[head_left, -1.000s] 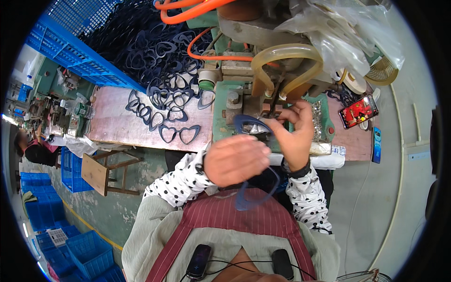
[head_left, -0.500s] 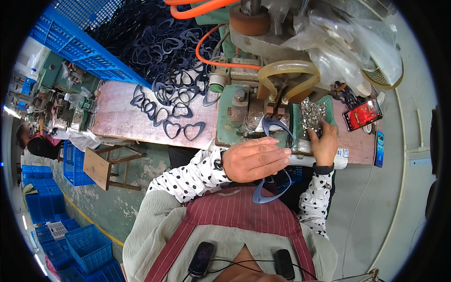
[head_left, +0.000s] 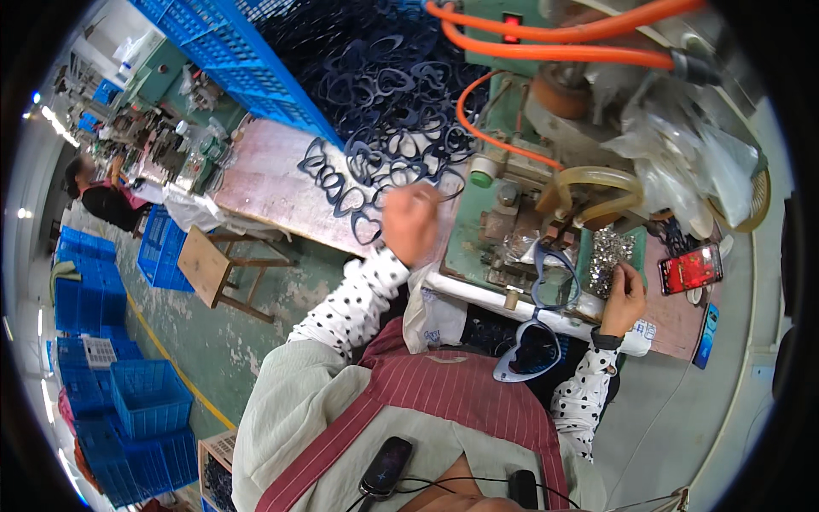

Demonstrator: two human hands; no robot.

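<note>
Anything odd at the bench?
Possibly one thing: a blue frame juts from the machine, lower half hanging past the bench, left hand and right hand both off it. Odd because that half looks unsupported; its upper end may be clamped.

Frame pile L of mach; parts tray R; phone far R

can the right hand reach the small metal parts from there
Very likely yes: the right hand is at the near edge of the small metal parts, with nothing visible in between.
</note>
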